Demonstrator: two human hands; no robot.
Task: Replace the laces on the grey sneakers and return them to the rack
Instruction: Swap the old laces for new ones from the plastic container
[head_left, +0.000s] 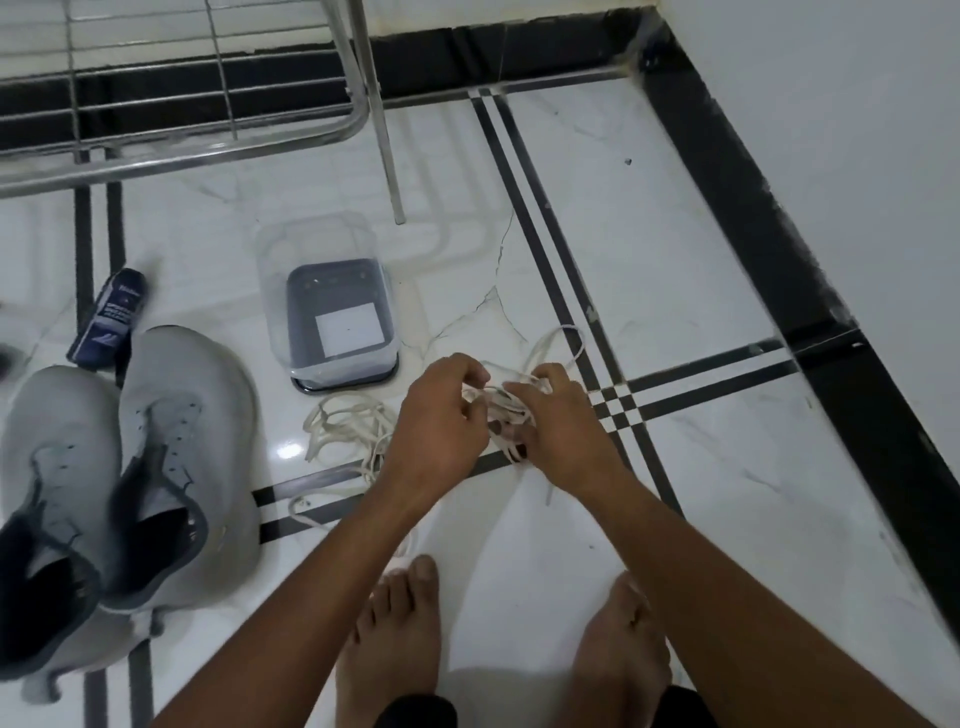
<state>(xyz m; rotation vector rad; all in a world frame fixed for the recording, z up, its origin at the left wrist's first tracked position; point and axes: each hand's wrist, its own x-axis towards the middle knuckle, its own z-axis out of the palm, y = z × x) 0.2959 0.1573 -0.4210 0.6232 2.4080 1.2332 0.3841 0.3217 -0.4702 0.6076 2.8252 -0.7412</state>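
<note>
Two grey sneakers (171, 457) stand side by side on the floor at the left, their eyelets without laces. Over the floor in the middle, my left hand (441, 415) and my right hand (561, 426) both grip a bundle of white lace (506, 402), fingers curled round it. A loop of that lace (558, 345) sticks out beyond my right hand. Another white lace (345, 423) lies loose on the tiles left of my hands, trailing toward my feet.
A metal shoe rack (176, 130) stands at the back left, one leg (387, 150) reaching the floor. A clear plastic box with a dark base (337, 317) sits before it. A dark bottle (109, 317) lies behind the sneakers. My bare feet (498, 654) are at the bottom.
</note>
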